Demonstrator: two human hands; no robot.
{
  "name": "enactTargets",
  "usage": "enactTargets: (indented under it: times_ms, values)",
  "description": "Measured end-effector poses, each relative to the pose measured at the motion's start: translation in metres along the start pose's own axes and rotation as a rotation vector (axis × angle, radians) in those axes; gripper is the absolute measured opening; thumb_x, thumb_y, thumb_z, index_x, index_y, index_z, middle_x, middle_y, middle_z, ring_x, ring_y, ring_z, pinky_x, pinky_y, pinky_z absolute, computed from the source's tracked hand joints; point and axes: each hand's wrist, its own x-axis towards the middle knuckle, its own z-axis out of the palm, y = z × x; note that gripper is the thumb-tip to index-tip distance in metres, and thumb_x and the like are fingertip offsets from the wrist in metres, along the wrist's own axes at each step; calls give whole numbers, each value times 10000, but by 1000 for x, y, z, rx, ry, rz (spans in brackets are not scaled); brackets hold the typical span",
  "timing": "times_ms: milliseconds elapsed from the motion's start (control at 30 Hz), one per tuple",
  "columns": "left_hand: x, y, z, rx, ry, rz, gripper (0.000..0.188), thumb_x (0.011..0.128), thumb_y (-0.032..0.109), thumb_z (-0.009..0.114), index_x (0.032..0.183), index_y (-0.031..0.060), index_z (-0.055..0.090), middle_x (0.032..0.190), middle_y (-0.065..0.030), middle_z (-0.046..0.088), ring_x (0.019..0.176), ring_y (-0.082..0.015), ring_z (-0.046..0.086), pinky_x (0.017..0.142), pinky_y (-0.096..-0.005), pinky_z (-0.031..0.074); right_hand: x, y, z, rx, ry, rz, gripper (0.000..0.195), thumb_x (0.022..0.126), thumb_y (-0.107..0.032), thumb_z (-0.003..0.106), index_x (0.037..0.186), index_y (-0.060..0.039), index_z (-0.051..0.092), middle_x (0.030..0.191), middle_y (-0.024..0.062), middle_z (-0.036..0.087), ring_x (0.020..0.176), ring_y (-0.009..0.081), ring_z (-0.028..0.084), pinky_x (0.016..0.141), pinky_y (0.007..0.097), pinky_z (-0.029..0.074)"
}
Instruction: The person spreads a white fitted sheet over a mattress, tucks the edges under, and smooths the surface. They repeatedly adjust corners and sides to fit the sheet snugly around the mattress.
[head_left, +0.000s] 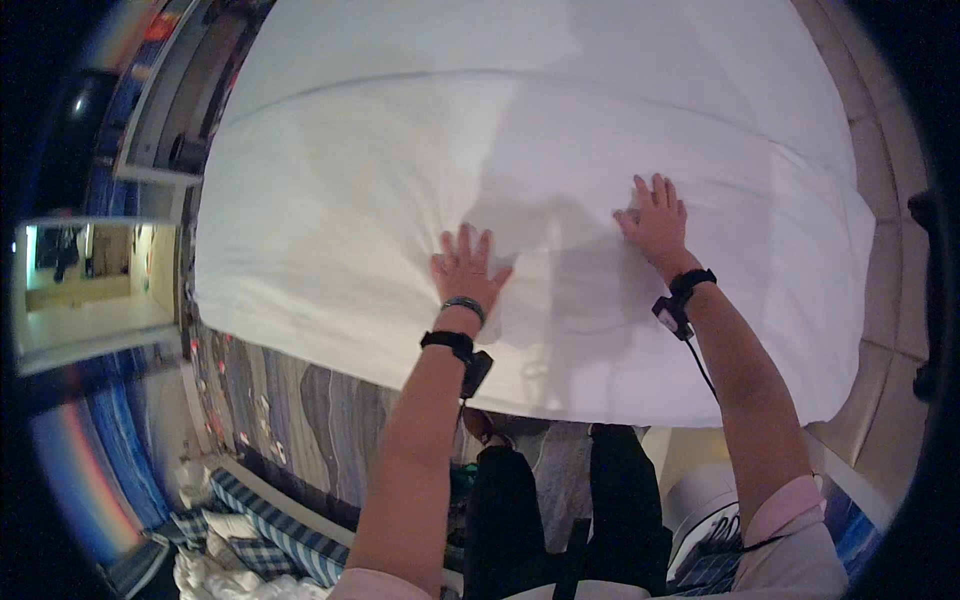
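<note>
A white sheet (360, 165) covers a wide bed before me, with a long crease across its far part and small wrinkles by my hands. My left hand (469, 270) lies palm down on the sheet near the middle, fingers spread, holding nothing. Farther out and to the right, my right hand (656, 217) rests on the same sheet, also palm down with its fingers apart. Each wrist wears a black strap with a small device, and a bracelet circles my left wrist.
A striped cushioned bench (277, 525) with checked pillows and rumpled white bedding stands at the lower left. Patterned carpet (300, 405) borders the bed's near left edge. At the left is a framed mirror or opening (97, 285). A round-edged white container (701, 495) stands at the lower right.
</note>
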Motion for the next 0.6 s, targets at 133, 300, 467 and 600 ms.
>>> enactTargets:
  times_ms: [133, 300, 467, 600]
  values:
    - [-29, -145, 12, -44, -120, -218, 718, 862, 626, 356, 1453, 282, 134, 1523, -75, 34, 1379, -371, 40, 1074, -551, 106, -17, -153, 10, 39, -161, -191, 711, 787, -507, 574, 1366, -156, 355, 1438, 199, 235, 1332, 373, 209, 1031, 573, 221]
    - [-68, -293, 47, -106, -115, -379, 718, 854, 634, 375, 1445, 278, 176, 1517, -87, 66, 1370, -396, 58, 1061, -564, 139, -50, -335, 22, 38, -390, -355, 803, 752, -525, 612, 1395, -158, 300, 1449, 218, 185, 1346, 378, 161, 1035, 572, 198]
    - [-74, -394, 70, -96, -98, -365, 739, 838, 649, 380, 1440, 261, 199, 1513, -95, 87, 1356, -420, 90, 1046, -595, 148, -68, -427, 58, 25, -351, -268, 852, 712, -509, 658, 1399, -160, 296, 1436, 229, 193, 1347, 381, 155, 1031, 590, 187]
    - [-73, -412, 91, -180, -86, -304, 738, 837, 636, 391, 1437, 243, 214, 1509, -102, 105, 1355, -423, 90, 1052, -602, 139, -69, -438, 70, -40, -378, -214, 850, 709, -489, 666, 1398, -151, 300, 1428, 235, 201, 1347, 384, 148, 1043, 584, 168]
